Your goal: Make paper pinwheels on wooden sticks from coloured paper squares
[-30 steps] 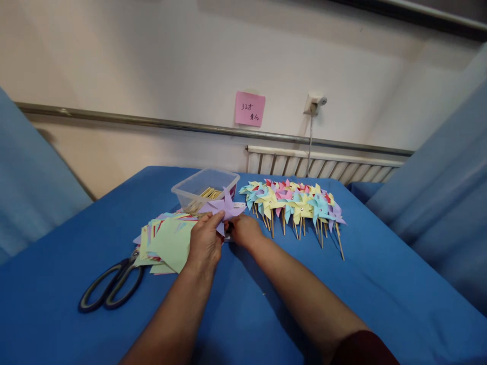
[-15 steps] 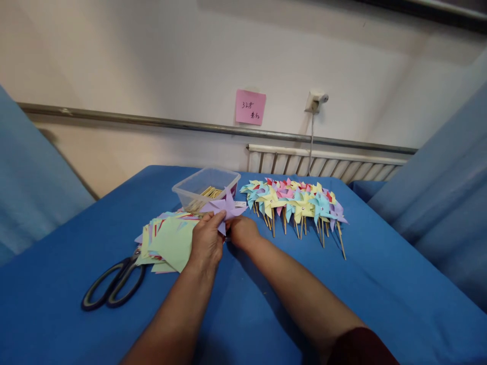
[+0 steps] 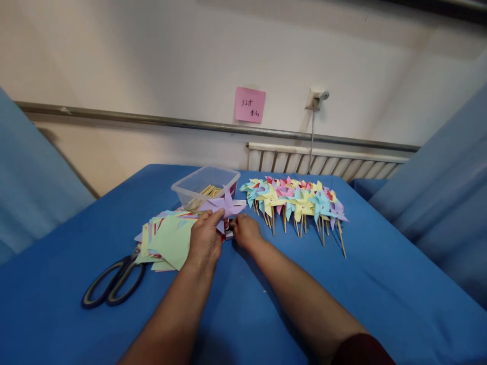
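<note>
My left hand (image 3: 206, 235) is closed on a purple paper pinwheel (image 3: 223, 204), thumb laid over it near the middle. The pinwheel's blades are folded in, and no stick shows on it. Just right of it, my right hand (image 3: 245, 230) has its fingers bent together at a small box (image 3: 229, 234) with a dark inside. What those fingertips hold, if anything, is hidden. A stack of coloured paper squares (image 3: 173, 241), light green on top, lies left of my left hand. Behind the pinwheel stands a clear plastic tub (image 3: 186, 195) with thin wooden sticks (image 3: 211, 190) in it.
Scissors (image 3: 116, 281) with dark handles lie at the left, blades under the paper stack. Many-coloured pinwheels on sticks (image 3: 297, 203) lie in rows at the right. All this rests on a blue cloth (image 3: 361, 294). A wall with a radiator (image 3: 281, 159) stands behind.
My right hand has shifted slightly right and up, away from the pinwheel, so more of the small box shows. My left hand keeps the pinwheel almost in place.
</note>
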### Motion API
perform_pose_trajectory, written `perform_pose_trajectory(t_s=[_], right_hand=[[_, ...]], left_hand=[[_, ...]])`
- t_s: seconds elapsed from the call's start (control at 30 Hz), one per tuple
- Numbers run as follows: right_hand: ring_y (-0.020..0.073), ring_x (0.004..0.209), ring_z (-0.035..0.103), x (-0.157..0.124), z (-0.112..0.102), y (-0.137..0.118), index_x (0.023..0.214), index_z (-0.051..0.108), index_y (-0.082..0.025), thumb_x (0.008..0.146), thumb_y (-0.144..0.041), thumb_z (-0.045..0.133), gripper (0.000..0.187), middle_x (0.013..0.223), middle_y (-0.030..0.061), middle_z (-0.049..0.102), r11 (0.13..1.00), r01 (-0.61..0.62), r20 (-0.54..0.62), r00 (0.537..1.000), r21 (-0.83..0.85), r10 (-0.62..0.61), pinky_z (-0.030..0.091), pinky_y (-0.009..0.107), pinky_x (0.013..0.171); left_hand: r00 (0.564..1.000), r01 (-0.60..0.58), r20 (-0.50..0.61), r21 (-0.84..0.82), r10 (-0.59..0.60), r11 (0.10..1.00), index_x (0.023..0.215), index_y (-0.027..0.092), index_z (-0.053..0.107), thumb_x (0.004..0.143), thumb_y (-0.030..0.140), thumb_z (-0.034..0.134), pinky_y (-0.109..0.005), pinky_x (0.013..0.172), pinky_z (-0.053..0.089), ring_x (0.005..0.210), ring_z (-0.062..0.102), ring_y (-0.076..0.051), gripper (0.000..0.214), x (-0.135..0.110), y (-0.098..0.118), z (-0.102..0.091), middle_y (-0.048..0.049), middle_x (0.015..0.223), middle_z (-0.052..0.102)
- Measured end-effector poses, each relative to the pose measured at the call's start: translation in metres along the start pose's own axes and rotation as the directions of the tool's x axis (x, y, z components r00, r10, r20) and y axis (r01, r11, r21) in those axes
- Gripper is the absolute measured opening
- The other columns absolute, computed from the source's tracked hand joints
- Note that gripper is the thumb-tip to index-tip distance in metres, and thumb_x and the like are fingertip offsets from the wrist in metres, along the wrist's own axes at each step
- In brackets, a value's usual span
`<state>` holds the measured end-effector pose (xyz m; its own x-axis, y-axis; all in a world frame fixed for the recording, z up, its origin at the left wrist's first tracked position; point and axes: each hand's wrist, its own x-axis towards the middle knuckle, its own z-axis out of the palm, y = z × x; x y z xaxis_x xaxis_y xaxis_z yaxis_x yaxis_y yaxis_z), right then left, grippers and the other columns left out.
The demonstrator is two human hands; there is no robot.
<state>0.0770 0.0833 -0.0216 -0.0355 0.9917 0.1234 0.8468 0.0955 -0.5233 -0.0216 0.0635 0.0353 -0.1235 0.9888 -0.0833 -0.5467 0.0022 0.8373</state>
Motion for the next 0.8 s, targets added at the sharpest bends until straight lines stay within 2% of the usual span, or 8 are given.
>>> perform_pose_trajectory(t_s=[0.1,0.2,0.33,0.43,0.53,0.8], right_hand=[[0.0176,0.090,0.062,0.001,0.002,0.003,0.096,0.060,-0.018,0.090,-0.032,0.044,0.022,0.097,0.0067,0.067,0.997,-0.041,-0.024,0.999,0.069,0.042,0.043,0.025,0.075],[0.0150,0.081,0.063,-0.001,0.000,0.011,0.098,0.058,-0.017,0.093,-0.032,0.037,0.026,0.087,0.0044,0.068,0.989,-0.076,-0.018,0.997,0.130,0.079,0.043,0.023,0.069],[0.0134,0.069,0.062,-0.026,-0.011,0.031,0.092,0.059,-0.017,0.092,-0.030,0.040,0.023,0.078,0.0016,0.067,0.983,-0.079,0.032,0.997,0.167,0.074,0.042,0.022,0.062],[0.0146,0.079,0.060,-0.055,-0.022,0.044,0.078,0.061,-0.017,0.084,-0.024,0.054,0.011,0.085,0.0036,0.065,0.988,-0.026,0.047,0.999,0.154,0.019,0.041,0.024,0.071],[0.0160,0.089,0.056,-0.074,-0.030,0.052,0.075,0.063,-0.018,0.080,-0.022,0.061,0.007,0.091,0.0040,0.064,0.990,0.021,0.046,0.999,0.141,-0.028,0.038,0.026,0.080],[0.0154,0.088,0.055,-0.067,-0.036,0.068,0.073,0.064,-0.019,0.076,-0.019,0.066,0.004,0.087,0.0019,0.063,0.993,0.023,-0.005,1.000,0.119,-0.023,0.036,0.026,0.082]], left_hand=[[1.000,-0.013,-0.004,-0.005,0.013,1.000,0.066,0.016,0.055,0.056,0.020,0.076,-0.022,0.046,0.040,0.045,0.049,-0.009,0.023,0.000,0.001,0.000,0.0043,0.056,0.056],[1.000,-0.015,0.002,-0.009,0.015,1.000,0.065,0.016,0.054,0.057,0.021,0.076,-0.023,0.045,0.040,0.045,0.048,-0.009,0.024,-0.001,0.002,0.000,0.0044,0.056,0.055],[1.000,-0.017,0.000,-0.021,0.017,1.000,0.064,0.016,0.055,0.056,0.020,0.077,-0.023,0.045,0.041,0.046,0.048,-0.009,0.023,-0.003,0.000,0.001,0.0045,0.057,0.055],[0.999,-0.035,0.011,0.011,0.035,0.999,0.061,0.015,0.056,0.056,0.020,0.077,-0.022,0.047,0.040,0.047,0.049,-0.008,0.022,-0.006,-0.004,0.003,0.0041,0.056,0.055],[0.998,-0.037,0.044,0.069,0.034,0.997,0.060,0.014,0.058,0.059,0.023,0.075,-0.022,0.047,0.039,0.048,0.050,-0.009,0.020,-0.009,-0.009,0.006,0.0025,0.054,0.056],[0.996,0.003,0.086,0.196,-0.021,0.981,0.060,0.013,0.059,0.059,0.029,0.075,-0.021,0.047,0.037,0.047,0.049,-0.009,0.022,-0.015,-0.024,0.005,0.0013,0.051,0.056]])
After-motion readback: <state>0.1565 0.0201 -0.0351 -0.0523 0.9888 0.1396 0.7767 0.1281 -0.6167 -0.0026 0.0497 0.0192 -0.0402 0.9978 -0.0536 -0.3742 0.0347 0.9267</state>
